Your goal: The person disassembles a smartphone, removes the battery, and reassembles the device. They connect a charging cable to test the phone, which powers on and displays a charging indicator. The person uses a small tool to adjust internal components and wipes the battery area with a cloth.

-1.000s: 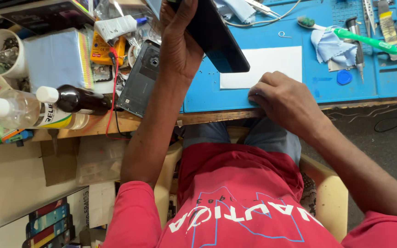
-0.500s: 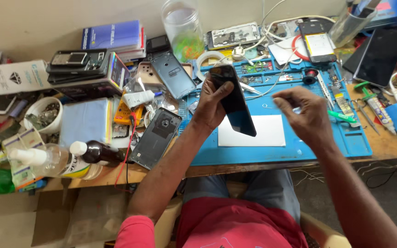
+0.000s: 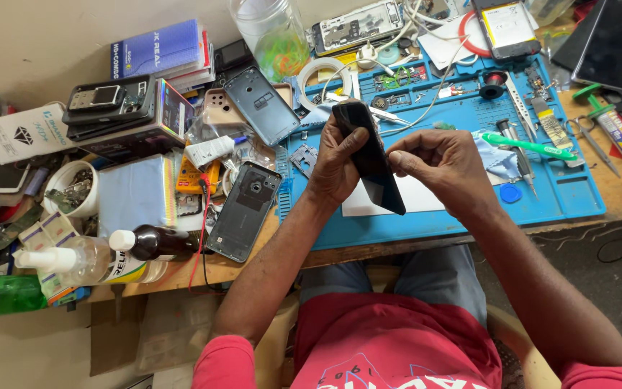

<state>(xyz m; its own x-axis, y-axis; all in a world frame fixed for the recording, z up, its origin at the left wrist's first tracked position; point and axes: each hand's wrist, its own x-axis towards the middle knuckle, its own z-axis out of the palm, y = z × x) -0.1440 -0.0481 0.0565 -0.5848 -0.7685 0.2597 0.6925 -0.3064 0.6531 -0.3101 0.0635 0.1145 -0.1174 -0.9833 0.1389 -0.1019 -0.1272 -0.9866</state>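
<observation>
Phone (image 3: 370, 155), dark and slim, held up on edge above the middle of the blue mat (image 3: 563, 194), clear of it and tilted, top end away from the body. Gripped around its far half by the left hand (image 3: 332, 162), fingers (image 3: 340, 133) wrapped over the back and clenched on the casing. Met at its right edge by the right hand (image 3: 444, 169), fingers (image 3: 401, 160) bunched together and pinched at or just against that edge; whether something small sits between them, too fine to tell.

Judged as a step of working at the phone's side seam or edge, well short of anything lying open: no separated part in either hand. Calls next for a steady left grip and small, careful pressure from the right fingertips along the edge, without bending the thin body.

Directly under the phone on the mat, a white sheet (image 3: 426, 198). Toward the mat's right side, a crumpled blue cloth (image 3: 498, 160) and a green-handled brush (image 3: 530, 146) touching it. Just off the mat's left edge, a dark back cover (image 3: 242, 209) lying flat on the wooden surface (image 3: 613, 205). Beyond the mat's far left corner, a glass jar (image 3: 271, 32).
</observation>
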